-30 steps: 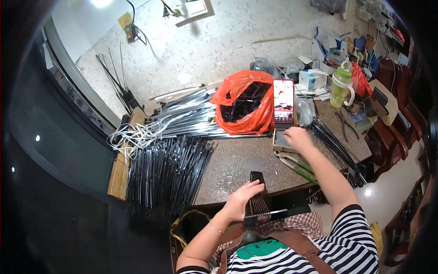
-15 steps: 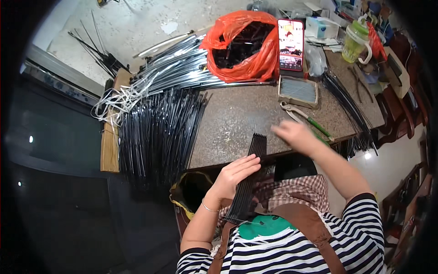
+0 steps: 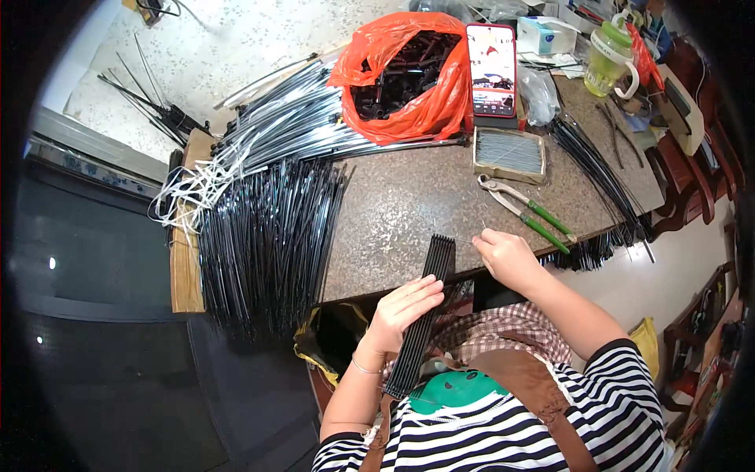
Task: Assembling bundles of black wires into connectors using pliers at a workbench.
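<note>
A flat row of thin black rods (image 3: 418,342), side by side, slants from my chest to the table's front edge. My left hand (image 3: 403,315) is closed around it, fingers lying together across the top. Beyond the far ends of the rods, my right hand (image 3: 507,256) pinches a thin metal wire (image 3: 462,240), which runs left toward those ends. Whether the wire passes through them is too fine to make out. Green-handled pincers (image 3: 525,214) lie on the table just past my right hand. Behind them is a shallow box (image 3: 511,175) of thin grey wires.
A big bundle of black rods (image 3: 267,244) hangs over the table's left edge, with silvery wrapped rods (image 3: 287,110) behind. A red plastic bag (image 3: 405,130) holds dark pieces. A lit phone (image 3: 492,71) stands beside it. More rods (image 3: 602,177) and a green-lidded bottle (image 3: 609,59) are at right.
My right hand has come down toward me and now holds the wire near the rod ends, leaving the pincers fully in sight. My left hand stays on the row of rods.
</note>
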Available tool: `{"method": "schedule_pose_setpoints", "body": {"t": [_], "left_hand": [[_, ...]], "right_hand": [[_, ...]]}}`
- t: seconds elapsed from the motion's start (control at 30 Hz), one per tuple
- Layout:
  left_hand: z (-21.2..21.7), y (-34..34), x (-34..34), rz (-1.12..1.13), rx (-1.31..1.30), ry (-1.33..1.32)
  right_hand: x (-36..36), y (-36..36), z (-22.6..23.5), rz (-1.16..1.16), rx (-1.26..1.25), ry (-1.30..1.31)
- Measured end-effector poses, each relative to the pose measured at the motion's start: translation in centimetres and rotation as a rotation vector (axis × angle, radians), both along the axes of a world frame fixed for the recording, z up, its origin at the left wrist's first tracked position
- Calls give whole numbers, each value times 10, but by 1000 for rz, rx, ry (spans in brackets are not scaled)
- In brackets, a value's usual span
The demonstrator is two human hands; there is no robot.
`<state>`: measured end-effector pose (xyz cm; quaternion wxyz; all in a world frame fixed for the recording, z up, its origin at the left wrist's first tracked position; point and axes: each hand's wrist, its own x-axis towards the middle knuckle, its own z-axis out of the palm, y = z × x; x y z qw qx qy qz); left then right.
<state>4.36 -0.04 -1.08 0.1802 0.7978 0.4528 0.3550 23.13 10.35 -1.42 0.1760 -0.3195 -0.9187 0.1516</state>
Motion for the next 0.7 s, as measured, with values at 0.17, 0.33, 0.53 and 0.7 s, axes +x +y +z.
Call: {"method": "schedule_pose_setpoints", "body": {"t": [0.17,0.33,0.53,0.7], "left_hand": [[3,5,4,8,18,2],[9,1,10,13,20,13],[23,-4,15,8,-32,47],[24,-10,7,-1,-110,13]], "right_hand": [[-3,0,-3,5,35,34],[-5,-2,7,-70,84,-20],[-3,16,-1,74,292,-17],[32,13,-1,128,199,104]]}}
